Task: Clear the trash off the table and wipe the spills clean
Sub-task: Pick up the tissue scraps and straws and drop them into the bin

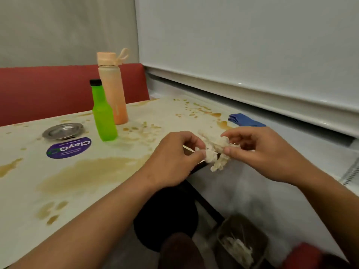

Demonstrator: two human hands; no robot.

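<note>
we've got the crumpled tissue (214,152) pinched between left hand (174,158) and right hand (258,150), fingertips at either end; looks light, soft, tear-prone, so bunch its middle.

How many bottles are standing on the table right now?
2. The green bottle stands near the table's middle, right of the metal dish. The peach bottle stands just behind it, toward the red seat back. None seems hidden.
</note>
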